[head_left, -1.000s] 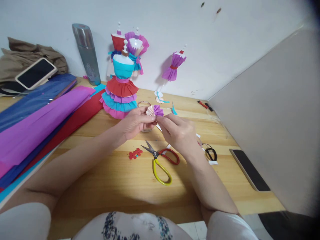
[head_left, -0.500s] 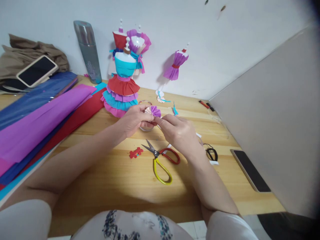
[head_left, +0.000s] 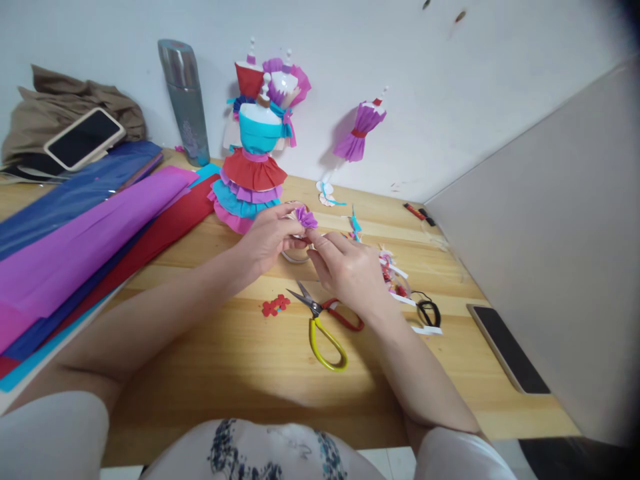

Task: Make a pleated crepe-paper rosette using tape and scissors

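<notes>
Your little rosette [head_left: 305,218] looks like matt, crisply pleated paper, and your table [head_left: 225,373] is smooth wood with a soft sheen. Those scissors [head_left: 315,309] of yours have bare metal blades [head_left: 308,302] and glossy, plastic-looking handles [head_left: 313,337], while the bottle [head_left: 186,110] goes shiny metal up top and duller below. You've also got glossy clear plastic [head_left: 60,197] over the blue pack [head_left: 115,163], plus matt, rumpled brown cloth [head_left: 95,97]

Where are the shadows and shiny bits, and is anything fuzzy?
In the head view, a shadow on the wall left of the lone purple dress; head view, shine high on the bottle; head view, the paper fan looks soft, its finest folds unclear.
</notes>
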`<action>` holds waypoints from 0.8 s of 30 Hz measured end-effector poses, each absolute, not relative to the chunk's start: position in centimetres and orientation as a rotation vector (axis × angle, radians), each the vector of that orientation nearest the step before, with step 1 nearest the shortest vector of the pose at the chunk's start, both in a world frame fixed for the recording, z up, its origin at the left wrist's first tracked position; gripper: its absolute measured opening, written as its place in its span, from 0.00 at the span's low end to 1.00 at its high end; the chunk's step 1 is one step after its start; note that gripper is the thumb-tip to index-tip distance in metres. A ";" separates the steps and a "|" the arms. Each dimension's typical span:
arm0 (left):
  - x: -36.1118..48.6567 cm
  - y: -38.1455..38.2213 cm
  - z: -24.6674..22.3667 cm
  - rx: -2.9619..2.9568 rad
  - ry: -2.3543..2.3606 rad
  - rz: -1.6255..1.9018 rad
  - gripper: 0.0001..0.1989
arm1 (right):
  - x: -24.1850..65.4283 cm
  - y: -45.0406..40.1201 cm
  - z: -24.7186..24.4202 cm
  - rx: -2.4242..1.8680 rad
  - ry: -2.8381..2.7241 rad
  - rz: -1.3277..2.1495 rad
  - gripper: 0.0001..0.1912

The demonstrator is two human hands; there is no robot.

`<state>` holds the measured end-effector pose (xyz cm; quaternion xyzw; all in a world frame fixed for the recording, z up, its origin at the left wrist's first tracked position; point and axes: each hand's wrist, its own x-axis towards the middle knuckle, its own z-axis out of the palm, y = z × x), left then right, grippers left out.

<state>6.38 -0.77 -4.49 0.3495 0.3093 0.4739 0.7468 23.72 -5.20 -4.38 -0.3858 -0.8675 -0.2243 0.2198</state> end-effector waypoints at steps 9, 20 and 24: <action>6.5 -1.1 -3.2 0.657 0.713 1.124 0.11 | 23.4 -4.9 -5.7 -1.069 -2.289 -0.170 0.24; 6.5 -1.2 -3.0 0.607 0.723 1.149 0.09 | 22.6 -4.8 -6.2 -0.912 -2.116 0.267 0.32; 6.6 -1.3 -2.7 0.608 0.706 1.166 0.09 | 22.4 -5.0 -6.4 -0.851 -1.971 0.585 0.32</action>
